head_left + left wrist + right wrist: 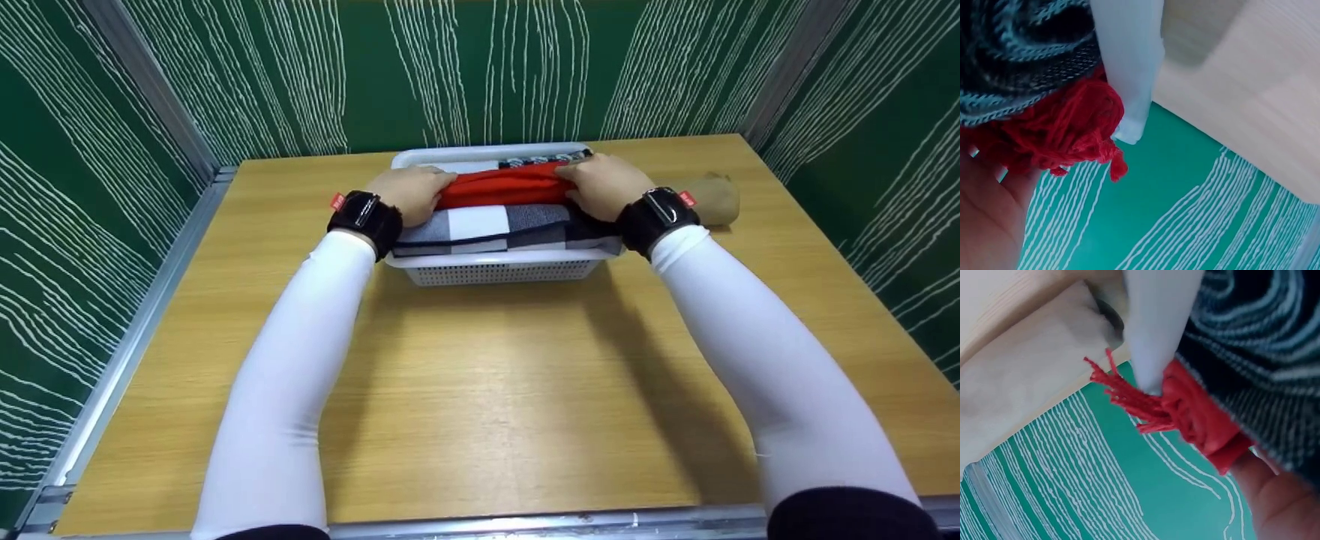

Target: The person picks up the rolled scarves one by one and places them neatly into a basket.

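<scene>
A rolled red scarf (499,187) with tasselled ends lies across a white plastic basket (502,257). My left hand (409,193) grips its left end, and my right hand (604,184) holds the right one. Red fringe hangs out beside the basket wall in both wrist views. In front of the scarf sits a rolled grey, white and black checked cloth (480,223). Behind it, a strip of black-and-white patterned cloth (536,160) shows near the back rim. The wrist views show the fingers partly hidden by the fabric.
A beige roll-shaped object (716,199) lies on the wooden table (480,390) just right of the basket. Green panels (367,75) with white streaks stand behind and at both sides. A metal frame rail (142,360) runs along the left edge.
</scene>
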`<state>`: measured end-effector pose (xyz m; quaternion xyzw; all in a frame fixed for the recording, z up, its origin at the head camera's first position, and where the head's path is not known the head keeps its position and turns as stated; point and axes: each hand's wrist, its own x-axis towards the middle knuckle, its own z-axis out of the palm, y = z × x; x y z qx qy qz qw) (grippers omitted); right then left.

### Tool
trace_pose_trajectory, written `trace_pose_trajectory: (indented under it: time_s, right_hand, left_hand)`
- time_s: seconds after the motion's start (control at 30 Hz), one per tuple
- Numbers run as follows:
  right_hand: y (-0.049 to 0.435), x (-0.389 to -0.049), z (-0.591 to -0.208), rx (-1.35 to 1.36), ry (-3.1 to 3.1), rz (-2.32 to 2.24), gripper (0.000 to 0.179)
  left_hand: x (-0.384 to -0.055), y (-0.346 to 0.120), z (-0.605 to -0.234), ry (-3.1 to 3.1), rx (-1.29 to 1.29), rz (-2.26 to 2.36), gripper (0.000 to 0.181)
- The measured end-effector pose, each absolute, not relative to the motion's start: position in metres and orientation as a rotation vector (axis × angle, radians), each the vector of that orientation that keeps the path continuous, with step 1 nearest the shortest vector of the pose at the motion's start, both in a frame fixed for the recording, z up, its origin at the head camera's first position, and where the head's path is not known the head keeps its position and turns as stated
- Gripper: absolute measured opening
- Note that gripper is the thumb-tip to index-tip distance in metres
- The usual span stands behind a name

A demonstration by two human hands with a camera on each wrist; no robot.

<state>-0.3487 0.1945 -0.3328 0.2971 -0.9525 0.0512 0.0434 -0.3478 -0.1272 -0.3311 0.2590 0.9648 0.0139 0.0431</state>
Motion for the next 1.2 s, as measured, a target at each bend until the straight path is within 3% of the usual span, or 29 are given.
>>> trace_pose_trajectory:
  time_s: [0.23, 0.5, 1.2]
  right_hand:
    - [0.189, -0.343, -0.335, 0.878, -2.973, 0.189, 0.034]
    - [0.190, -0.343, -0.341, 0.851, -3.003, 0.173, 0.049]
    - [0.189, -0.344, -0.354, 0.848, -2.976, 0.163, 0.047]
  left_hand:
    - [-0.344, -0.128, -0.338, 2.911, 0.716, 0.058, 0.064]
    - [-0.339, -0.126, -0.340, 2.889, 0.707, 0.091, 0.065]
    - [-0.339, -0.126, -0.355, 2.925, 0.687, 0.170, 0.063]
